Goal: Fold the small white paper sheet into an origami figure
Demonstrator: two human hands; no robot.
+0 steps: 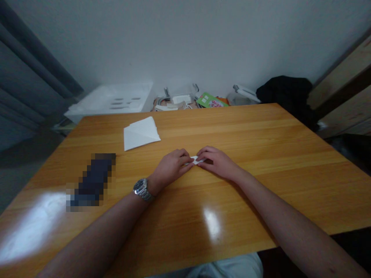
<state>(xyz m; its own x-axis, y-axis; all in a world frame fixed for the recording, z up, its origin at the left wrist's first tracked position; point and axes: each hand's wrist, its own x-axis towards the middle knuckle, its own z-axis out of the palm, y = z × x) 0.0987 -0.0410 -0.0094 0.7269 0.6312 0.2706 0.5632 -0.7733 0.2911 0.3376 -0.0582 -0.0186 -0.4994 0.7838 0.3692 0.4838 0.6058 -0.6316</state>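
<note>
A small piece of white paper (195, 160) lies between my two hands over the middle of the wooden table (246, 139). My left hand (173, 166), with a metal watch (142, 188) on its wrist, pinches the paper's left end. The right end is pinched by my right hand (216, 161). My fingers cover much of the paper, so its full shape is hidden. Beyond my left hand, a stack of white paper sheets (141, 134) rests flat on the table.
A dark, pixelated object (94, 179) lies on the table's left side. Behind the far edge are a white plastic container (118, 98), a green packet (211, 100) and assorted items. A black cloth-like thing (285, 90) is at the back right.
</note>
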